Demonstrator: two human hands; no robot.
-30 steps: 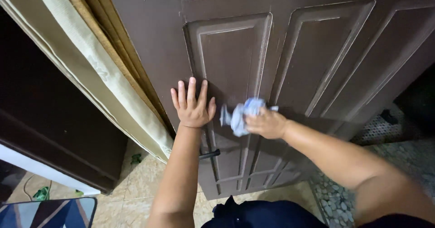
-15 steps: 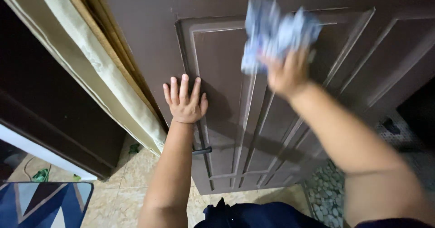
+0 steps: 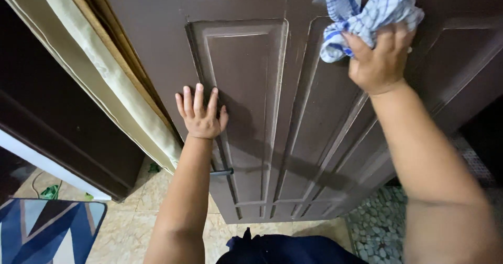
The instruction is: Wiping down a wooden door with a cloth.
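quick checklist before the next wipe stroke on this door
1. Cloth gripped in right hand: ok.
2. Cloth pressed against the brown door: ok.
3. Left hand flat on the door, bracing it: ok.
4. Left hand out of the cloth's path: ok, the hands are well apart.
5. Small dark handle below the left hand clear of both arms: cannot tell.
6. Panel surface clean: cannot tell.

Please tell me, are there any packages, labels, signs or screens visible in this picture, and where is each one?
None is in view: only a dark brown panelled wooden door, with the left hand flat on it and the right hand pressing a crumpled blue-and-white checked cloth against it, and a blue patterned mat on the tiled floor.
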